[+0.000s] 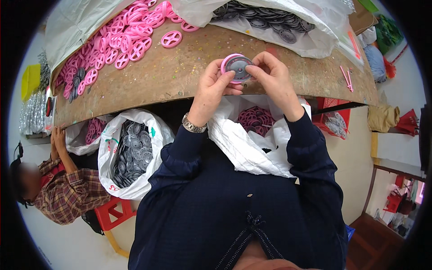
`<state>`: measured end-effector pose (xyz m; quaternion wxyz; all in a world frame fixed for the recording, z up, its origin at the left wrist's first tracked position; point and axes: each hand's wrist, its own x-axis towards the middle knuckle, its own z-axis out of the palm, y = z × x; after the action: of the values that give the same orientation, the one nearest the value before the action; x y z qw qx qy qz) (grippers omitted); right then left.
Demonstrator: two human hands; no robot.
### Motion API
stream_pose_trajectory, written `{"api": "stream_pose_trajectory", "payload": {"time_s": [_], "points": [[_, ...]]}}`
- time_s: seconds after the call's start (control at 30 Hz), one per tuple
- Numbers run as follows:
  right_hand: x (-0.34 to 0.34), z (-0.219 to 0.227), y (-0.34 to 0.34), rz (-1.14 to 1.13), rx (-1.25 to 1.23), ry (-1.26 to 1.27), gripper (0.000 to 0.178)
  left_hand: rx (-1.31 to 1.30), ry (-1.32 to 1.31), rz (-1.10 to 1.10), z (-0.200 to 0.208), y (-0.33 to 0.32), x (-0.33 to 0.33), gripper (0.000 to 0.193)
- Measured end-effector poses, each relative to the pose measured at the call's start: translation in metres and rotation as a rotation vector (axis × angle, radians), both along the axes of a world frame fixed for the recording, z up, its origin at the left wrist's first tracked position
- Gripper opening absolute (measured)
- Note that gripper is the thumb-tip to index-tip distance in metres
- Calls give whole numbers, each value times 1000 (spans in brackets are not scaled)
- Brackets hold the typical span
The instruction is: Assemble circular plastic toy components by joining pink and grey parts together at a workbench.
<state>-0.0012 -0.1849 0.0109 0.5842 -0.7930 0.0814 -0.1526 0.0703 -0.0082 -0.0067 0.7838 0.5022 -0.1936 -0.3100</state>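
Observation:
Over the near edge of the wooden table, my two hands hold a pink plastic wheel (223,64) with a round grey disc (240,64) set against its face. My left hand (209,85) grips the left rim, its thumb on the disc and its fingers behind. From the right, my right hand (275,78) pinches the disc's edge with thumb and forefinger. Whether the disc is fully seated cannot be told. Directly below the hands, a white sack (234,148) holds pink and dark wheel pieces (257,119).
Pink spoked wheels (130,36) are heaped on the table (180,74) at the far left. Grey discs (265,20) spill from a white bag at the back. Another sack (105,173) of grey discs stands at my left, near a seated person (74,189). A red crate (344,119) stands right.

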Motion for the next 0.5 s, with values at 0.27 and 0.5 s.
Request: {"api": "stream_pose_trajectory", "payload": {"time_s": [0.27,0.5], "points": [[-9,7,14,-59,-117,-87,18,-43,-99,-12,-4,2,-4,25],[-19,14,8,114,48,-31,20,-39,-155,-27,-6,4,-10,27]]}}
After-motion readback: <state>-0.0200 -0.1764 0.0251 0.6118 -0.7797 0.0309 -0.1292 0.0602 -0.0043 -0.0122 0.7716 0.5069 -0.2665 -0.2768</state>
